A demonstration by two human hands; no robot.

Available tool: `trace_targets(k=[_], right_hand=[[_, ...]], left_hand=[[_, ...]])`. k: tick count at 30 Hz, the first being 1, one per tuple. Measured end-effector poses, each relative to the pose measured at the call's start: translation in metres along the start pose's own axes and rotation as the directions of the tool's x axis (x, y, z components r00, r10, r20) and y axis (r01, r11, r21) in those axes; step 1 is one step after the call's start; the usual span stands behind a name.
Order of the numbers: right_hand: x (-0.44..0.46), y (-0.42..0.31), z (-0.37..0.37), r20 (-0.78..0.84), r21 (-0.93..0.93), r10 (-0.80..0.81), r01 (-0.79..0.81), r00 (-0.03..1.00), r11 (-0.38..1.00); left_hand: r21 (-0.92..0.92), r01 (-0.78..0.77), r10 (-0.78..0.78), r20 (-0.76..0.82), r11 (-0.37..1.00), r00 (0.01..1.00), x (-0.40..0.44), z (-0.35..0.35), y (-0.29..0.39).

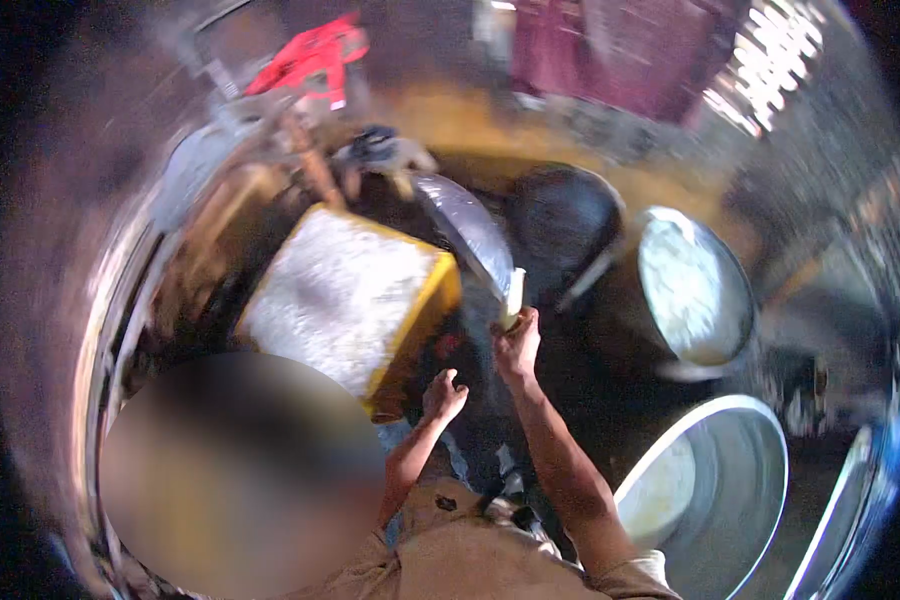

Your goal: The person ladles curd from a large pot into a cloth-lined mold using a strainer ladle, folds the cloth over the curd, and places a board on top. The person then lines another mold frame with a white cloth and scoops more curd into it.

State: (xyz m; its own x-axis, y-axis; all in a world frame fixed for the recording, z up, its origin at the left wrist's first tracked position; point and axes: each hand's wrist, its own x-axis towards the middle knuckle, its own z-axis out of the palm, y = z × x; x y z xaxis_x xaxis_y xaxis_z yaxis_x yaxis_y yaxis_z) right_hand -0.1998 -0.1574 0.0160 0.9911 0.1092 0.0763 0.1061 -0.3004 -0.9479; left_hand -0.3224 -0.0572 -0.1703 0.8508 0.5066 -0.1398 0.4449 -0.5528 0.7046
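Note:
My right hand [517, 343] is closed around a pale cloth-like piece [513, 298] at the near end of a dark, shiny curved pan [463, 228]. The pan is tilted, and its far end reaches towards the back. Lower and to the left, my left hand [445, 397] is curled near the front corner of a yellow container [435, 290] topped with a white, grainy mass [335, 290]. Whether anything is inside its fingers is too small to tell.
A dark round pan [565, 220] with a handle lies behind. On the right stand a pot of whitish content [682, 290] and a large metal tub [740, 490]. Red cloth [315, 58] is at the upper left. A blurred oval hides the lower left.

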Motion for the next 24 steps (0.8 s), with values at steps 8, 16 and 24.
trace_targets(k=[8,16,24], right_hand=[[-0.160,0.119,-0.348,-0.469,0.049,0.032,-0.010,0.882,0.999],[-0.400,0.327,-0.434,-0.221,0.835,0.959,-0.473,0.179,0.281],[-0.507,0.499,-0.376,-0.205,0.978,0.928,-0.044,-0.310,0.202]], left_hand=[[-0.185,-0.222,0.289,0.657,0.957,0.696,-0.131,0.147,0.221],[-0.179,-0.090,0.175,0.551,0.980,0.816,-0.170,0.221,0.260],[-0.107,-0.001,0.055,0.500,0.994,0.864,-0.191,0.218,0.280]])
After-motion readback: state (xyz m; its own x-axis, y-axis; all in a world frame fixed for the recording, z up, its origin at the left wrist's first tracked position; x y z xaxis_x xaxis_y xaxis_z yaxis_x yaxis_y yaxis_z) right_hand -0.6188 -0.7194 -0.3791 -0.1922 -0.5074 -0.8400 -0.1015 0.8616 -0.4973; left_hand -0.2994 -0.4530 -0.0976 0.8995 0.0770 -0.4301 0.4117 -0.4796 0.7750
